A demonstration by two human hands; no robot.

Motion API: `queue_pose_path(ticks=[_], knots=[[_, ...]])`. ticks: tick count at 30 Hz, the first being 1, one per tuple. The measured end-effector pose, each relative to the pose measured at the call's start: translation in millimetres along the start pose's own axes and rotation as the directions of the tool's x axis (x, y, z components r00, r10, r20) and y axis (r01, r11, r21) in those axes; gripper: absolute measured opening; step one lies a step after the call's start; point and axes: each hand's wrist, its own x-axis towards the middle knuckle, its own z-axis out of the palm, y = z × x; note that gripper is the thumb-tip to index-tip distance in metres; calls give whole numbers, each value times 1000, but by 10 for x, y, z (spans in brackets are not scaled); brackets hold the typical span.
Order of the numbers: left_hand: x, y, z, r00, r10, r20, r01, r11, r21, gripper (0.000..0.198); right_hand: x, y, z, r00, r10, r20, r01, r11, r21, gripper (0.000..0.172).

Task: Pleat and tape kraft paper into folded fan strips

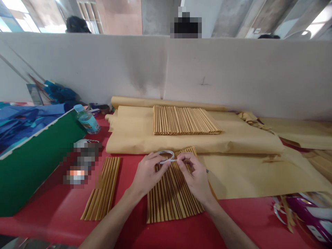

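Between the fingers of my left hand [149, 173] is a thin white ring that looks like a narrow roll of tape [167, 153]. A short pale strip runs from the ring to the pinched fingertips of my right hand [193, 173]. Both hands are closed and hover over a pleated brown paper sheet [173, 200] on the red tabletop [135, 221]; they hide its upper part. Left of it lies a smaller folded bundle of pleated brown paper [103, 186]. Farther back, another pleated paper piece [184, 121] rests on flat brown paper.
A large brown paper roll [129, 143] spans the back, before a white partition [103, 65]. At left stand a green box [44, 162] with blue material and a capped plastic bottle [88, 120]. A purple and white object [311, 216] sits front right. People's heads show behind the partition.
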Motion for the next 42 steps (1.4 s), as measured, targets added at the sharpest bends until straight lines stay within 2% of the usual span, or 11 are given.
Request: queue_pose_path(ticks=[7, 13, 18, 23, 27, 32, 37, 42], knots=[[7, 19, -49, 1000, 14, 8, -14, 1000, -22, 18, 13, -34, -14, 990, 138, -18, -134, 980, 144, 23], [-13, 21, -23, 996, 87, -5, -86, 992, 91, 18, 6, 28, 57, 996, 88, 21, -90, 943, 320, 21], [-18, 7, -15, 995, 103, -13, -100, 981, 168, 18, -5, 52, 74, 992, 113, -53, -91, 948, 306, 22], [-18, -5, -22, 998, 62, -13, -59, 984, 166, 22, 7, -12, 29, 982, 142, -122, -102, 953, 284, 27], [-18, -1, -29, 999, 50, -11, -47, 987, 155, 22, 12, -51, 10, 987, 122, -102, -94, 965, 245, 25], [-11, -17, -48, 998, 53, -46, -41, 971, 236, 24, 24, -55, -11, 987, 98, -131, -72, 979, 192, 20], [5, -10, -70, 998, 62, -16, -60, 990, 130, 17, 49, -12, -46, 979, 116, -170, -81, 976, 201, 20], [6, -9, -67, 996, 84, -6, -83, 989, 120, 17, 39, 11, -73, 989, 122, -89, -105, 978, 182, 27]])
